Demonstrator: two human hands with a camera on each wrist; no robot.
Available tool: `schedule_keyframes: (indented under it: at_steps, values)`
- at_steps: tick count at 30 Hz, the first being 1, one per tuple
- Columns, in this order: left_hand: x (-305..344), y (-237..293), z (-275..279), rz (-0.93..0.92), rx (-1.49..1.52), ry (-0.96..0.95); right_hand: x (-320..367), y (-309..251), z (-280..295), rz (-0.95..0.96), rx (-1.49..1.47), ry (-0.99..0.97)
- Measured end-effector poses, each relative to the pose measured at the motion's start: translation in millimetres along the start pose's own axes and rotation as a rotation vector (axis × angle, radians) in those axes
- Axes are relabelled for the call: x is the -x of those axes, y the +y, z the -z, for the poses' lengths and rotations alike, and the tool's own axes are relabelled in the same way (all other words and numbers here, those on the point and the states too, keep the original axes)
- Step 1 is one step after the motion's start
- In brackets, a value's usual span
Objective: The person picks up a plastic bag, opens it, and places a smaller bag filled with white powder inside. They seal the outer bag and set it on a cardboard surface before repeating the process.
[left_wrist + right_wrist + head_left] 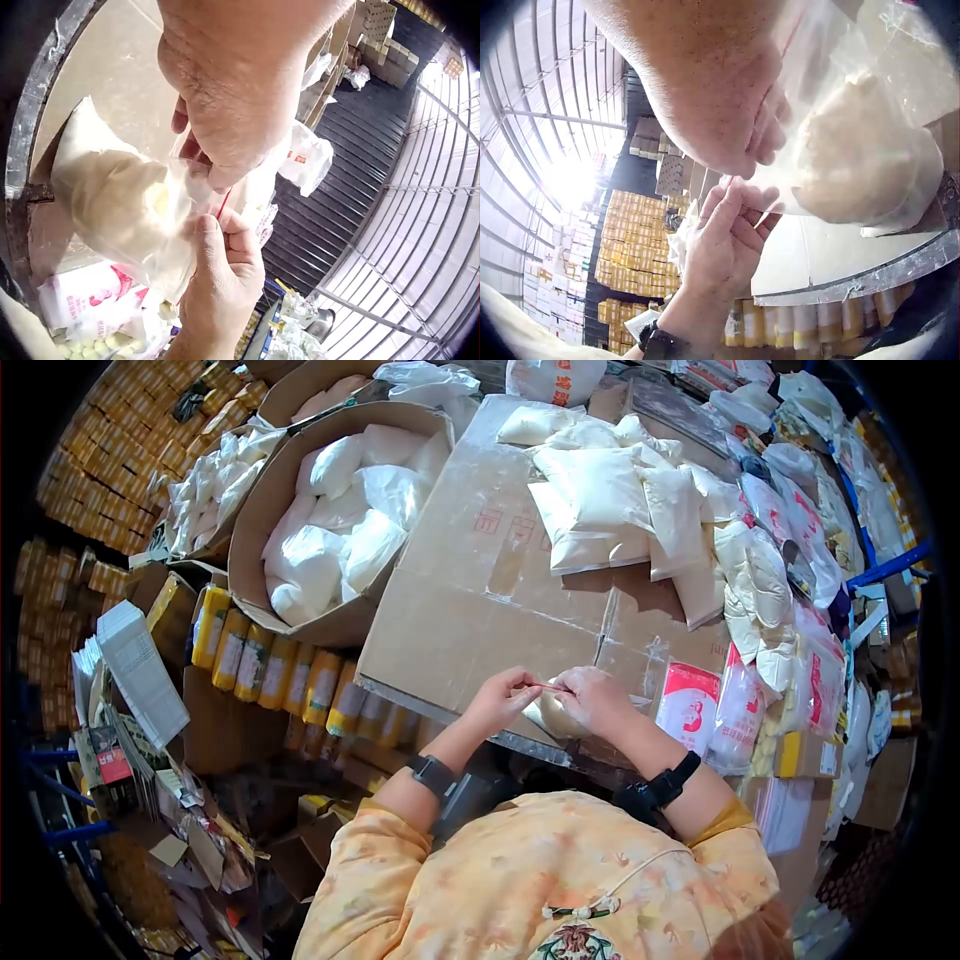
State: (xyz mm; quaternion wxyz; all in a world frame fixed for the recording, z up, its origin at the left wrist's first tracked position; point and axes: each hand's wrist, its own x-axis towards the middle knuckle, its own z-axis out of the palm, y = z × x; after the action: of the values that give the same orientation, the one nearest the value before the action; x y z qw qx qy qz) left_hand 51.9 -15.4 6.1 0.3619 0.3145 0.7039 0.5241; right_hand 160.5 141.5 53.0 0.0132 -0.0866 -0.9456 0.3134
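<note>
A clear plastic zip bag (550, 717) of pale cream powder stands at the table's near edge, in front of the person. Along its top runs a red zip strip (223, 204). The left hand (503, 698) pinches this strip at one end between thumb and fingers. Close beside it, the right hand (597, 702) pinches the same strip, thumb on top. In the right wrist view the powder (862, 154) bulges in the lower part of the bag, below the hands. The right hand's palm hides part of the bag's top there.
Filled bags (600, 495) lie piled at the table's far right. Packs of red-printed bags (688, 705) lie right of the hands. A large carton (250, 575) with a plastic liner and white contents stands at left. Yellow-wrapped packs (280, 670) line the table's left side below.
</note>
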Motion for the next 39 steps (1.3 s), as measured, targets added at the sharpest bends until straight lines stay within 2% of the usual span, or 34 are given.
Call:
schedule_keyframes:
  at_steps: [3, 27, 33, 39]
  values:
    - [0.2, 4.7, 0.7, -0.006, 0.012, 0.002, -0.6, 0.2, -1.4, 0.041, 0.035, 0.013]
    - [-3.6, 9.2, 0.2, -0.019, 0.012, -0.045, -8.4, -4.1, 8.2, -0.189, -0.107, -0.166]
    - [-5.5, 3.0, -3.2, -0.083, -0.041, -0.015, -8.4, -3.6, 8.5, -0.176, -0.105, -0.151]
    - [-8.9, 7.1, -7.8, -0.298, -0.152, -0.036, -8.0, -2.2, 2.0, -0.112, -0.010, -0.131]
